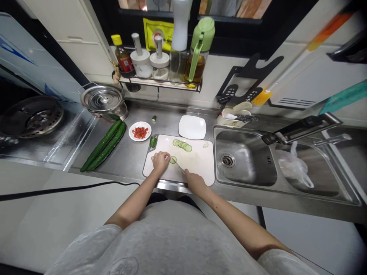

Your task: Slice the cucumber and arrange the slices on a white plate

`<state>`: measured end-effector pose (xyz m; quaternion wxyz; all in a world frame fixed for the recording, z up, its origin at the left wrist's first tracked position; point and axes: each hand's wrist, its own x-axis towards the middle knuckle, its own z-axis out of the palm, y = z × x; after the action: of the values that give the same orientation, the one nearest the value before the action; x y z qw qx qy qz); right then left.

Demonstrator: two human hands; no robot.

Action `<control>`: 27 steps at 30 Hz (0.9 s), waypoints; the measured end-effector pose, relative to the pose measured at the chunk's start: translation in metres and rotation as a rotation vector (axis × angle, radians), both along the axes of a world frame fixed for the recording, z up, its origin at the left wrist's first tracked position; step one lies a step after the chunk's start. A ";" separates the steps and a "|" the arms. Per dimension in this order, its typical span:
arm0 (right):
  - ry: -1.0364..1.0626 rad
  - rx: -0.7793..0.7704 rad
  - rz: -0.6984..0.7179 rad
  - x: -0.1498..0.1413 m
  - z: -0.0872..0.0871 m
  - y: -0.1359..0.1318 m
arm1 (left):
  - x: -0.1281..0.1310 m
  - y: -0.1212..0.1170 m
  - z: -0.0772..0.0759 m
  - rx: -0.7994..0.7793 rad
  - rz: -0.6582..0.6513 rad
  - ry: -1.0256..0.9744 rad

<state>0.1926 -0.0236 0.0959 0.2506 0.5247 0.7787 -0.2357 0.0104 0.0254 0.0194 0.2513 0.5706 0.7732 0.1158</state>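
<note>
On the white cutting board (151,168), my left hand (160,162) has its fingers bent and pinched at the left edge of a cucumber slice (173,159). My right hand (197,183) grips the handle of a knife (180,168), whose tip reaches that slice from the lower right. Behind them lies an overlapping row of cucumber slices (182,145). A small pale piece (205,145) rests at the board's right, and a dark green cucumber chunk (153,142) sits at its upper left corner.
Left of the board are two whole cucumbers (106,147) and a plate of chopped red pieces (140,131). Behind it stand a square white plate (192,127) and a cucumber end (154,118). The sink (246,156) adjoins on the right; a lidded steel pot (104,101) stands back left.
</note>
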 end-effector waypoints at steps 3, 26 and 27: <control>-0.017 -0.012 -0.010 0.002 0.000 -0.002 | 0.000 0.000 0.002 -0.013 -0.002 0.007; 0.062 -0.040 -0.044 0.064 -0.010 -0.019 | 0.010 -0.005 0.001 -0.012 -0.009 0.006; 0.084 -0.027 -0.070 0.067 -0.011 -0.018 | 0.010 -0.005 0.001 -0.014 -0.006 0.003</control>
<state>0.2598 -0.0417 0.0848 0.2164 0.5377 0.7666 -0.2766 0.0204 0.0208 0.0203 0.2545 0.5714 0.7726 0.1086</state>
